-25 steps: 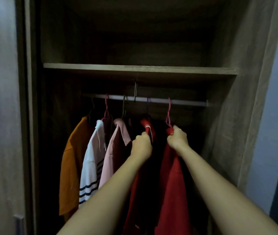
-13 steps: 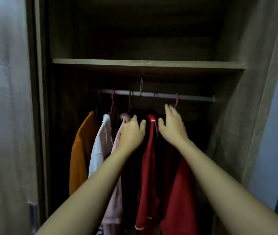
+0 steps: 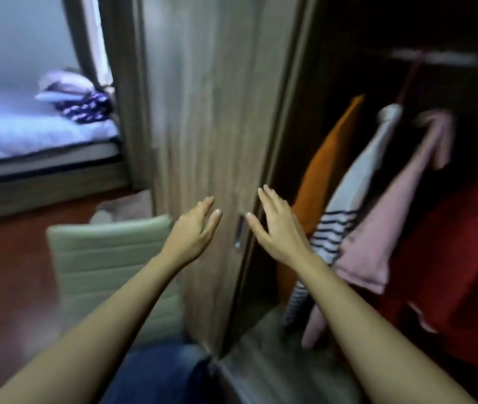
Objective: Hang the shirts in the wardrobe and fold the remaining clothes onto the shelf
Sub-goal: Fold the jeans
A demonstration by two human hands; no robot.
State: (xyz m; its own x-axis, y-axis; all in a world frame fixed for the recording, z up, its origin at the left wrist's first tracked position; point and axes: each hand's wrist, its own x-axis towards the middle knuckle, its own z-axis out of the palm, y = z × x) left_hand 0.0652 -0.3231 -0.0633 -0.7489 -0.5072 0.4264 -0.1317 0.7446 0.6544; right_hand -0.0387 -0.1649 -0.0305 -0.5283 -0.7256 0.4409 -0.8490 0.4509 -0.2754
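The wardrobe stands open at the right, its wooden door [image 3: 211, 112] in the middle of the view. Inside hang an orange shirt [image 3: 328, 158], a white shirt with dark stripes [image 3: 357, 182], a pink shirt [image 3: 401, 205] and red garments [image 3: 459, 243] under a blurred rail [image 3: 447, 58]. My left hand [image 3: 194, 231] and my right hand [image 3: 278, 228] are both held out with straight fingers, holding nothing, on either side of the door's metal handle [image 3: 240, 233]. A pile of clothes [image 3: 77, 97] lies on the bed at the far left.
A bed with a white mattress [image 3: 28, 132] fills the upper left. A pale green padded chair [image 3: 115, 272] stands below left of the door, on a reddish-brown floor [image 3: 7, 287]. A blue garment or denim [image 3: 162, 371] shows at the bottom centre.
The view has swung left and down from the rail to the wardrobe door. Both hands have let go of the red garments and hangers and dropped, now empty with fingers straight.
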